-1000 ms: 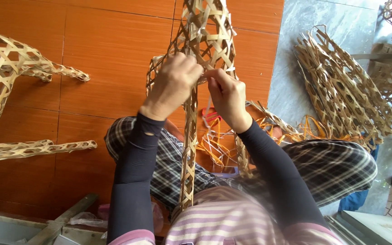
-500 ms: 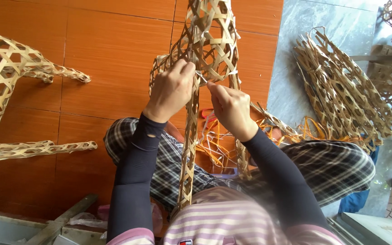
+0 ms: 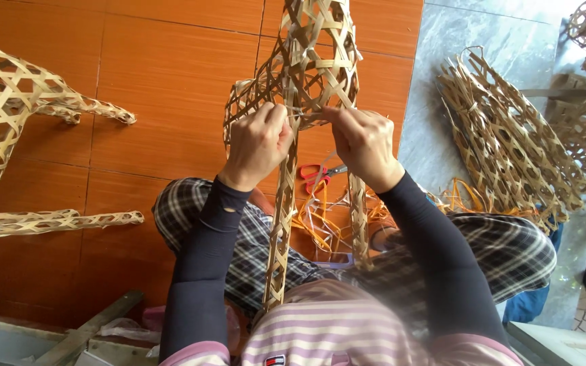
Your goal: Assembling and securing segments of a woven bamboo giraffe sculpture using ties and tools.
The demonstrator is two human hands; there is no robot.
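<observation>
Left hand (image 3: pixel 258 144) and right hand (image 3: pixel 364 141) are raised side by side, a small gap between them, each with fingers pinched shut on thin strips of the woven bamboo frame (image 3: pixel 310 74). The frame stands upright over the person's lap, its two long legs running down between the knees. Red-handled scissors (image 3: pixel 319 172) lie on the orange tile floor (image 3: pixel 171 88) below the hands. A similar frame (image 3: pixel 8 122) lies at left.

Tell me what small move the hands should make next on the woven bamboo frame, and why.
Probably draw the thin strip taut and tuck it through the lattice. The left hand and right hand both pinch at the same spot on the woven bamboo frame, with the strip stretched between their fingertips and apparently not yet woven in. The red-handled scissors lie unused on the floor below.
</observation>
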